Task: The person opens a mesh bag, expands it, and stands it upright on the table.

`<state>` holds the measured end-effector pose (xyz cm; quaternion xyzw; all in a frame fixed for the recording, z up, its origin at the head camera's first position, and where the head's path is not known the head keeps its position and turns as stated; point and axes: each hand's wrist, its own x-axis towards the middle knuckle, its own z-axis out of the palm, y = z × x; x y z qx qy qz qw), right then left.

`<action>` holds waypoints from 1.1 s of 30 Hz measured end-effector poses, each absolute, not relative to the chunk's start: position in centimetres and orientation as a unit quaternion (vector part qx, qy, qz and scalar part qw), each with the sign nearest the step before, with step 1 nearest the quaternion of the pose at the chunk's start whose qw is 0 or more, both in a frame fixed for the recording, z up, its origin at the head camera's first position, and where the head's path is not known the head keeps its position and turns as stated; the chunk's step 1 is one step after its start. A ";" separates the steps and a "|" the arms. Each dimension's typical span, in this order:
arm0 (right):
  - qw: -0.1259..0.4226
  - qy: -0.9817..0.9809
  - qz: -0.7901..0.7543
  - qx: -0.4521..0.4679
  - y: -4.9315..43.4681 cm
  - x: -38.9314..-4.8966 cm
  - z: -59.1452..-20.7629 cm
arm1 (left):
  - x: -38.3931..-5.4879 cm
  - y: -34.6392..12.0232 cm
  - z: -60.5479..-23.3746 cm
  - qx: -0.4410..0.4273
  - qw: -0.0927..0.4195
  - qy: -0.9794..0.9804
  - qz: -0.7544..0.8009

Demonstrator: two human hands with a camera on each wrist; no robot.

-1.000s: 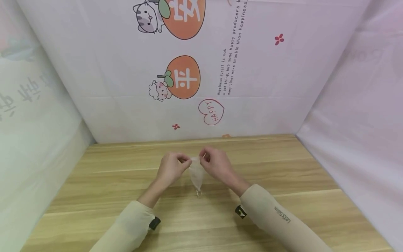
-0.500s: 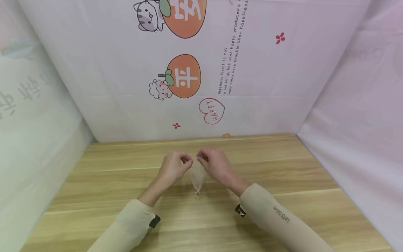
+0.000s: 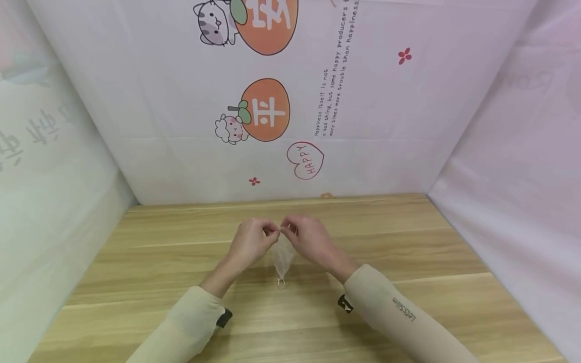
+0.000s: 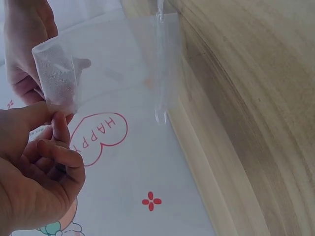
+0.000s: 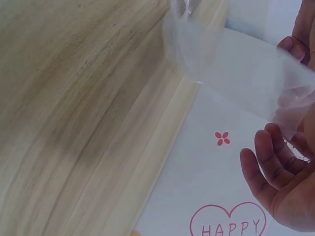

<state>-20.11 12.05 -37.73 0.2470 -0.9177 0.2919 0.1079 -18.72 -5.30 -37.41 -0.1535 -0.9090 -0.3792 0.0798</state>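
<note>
A small translucent mesh drawstring pouch hangs between both hands above the table, its gathered lower end and thin cord loops pointing toward the person. My left hand pinches one upper corner between thumb and index finger. Opposite it, my right hand pinches the other upper corner, its fingertips almost touching the left ones. In the left wrist view the pouch stretches sideways, with a folded band at the held edge and a crinkled seam at the far end. The right wrist view shows the pouch partly behind the fingers.
The wooden table spreads beneath both arms. A white printed cloth stands behind it, and a left cloth wall and a right cloth wall flank it. Dark straps sit at both sleeves.
The fingertips have drawn closer together, the right hand shifting slightly left. The pouch's lower end has swung a little left, and its cord loops have spread apart.
</note>
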 end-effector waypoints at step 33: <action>0.008 -0.855 0.498 0.142 12.5 -20.4 -37.3 | -18.5 -6.5 -38.4 -0.085 0.016 -0.898 -0.430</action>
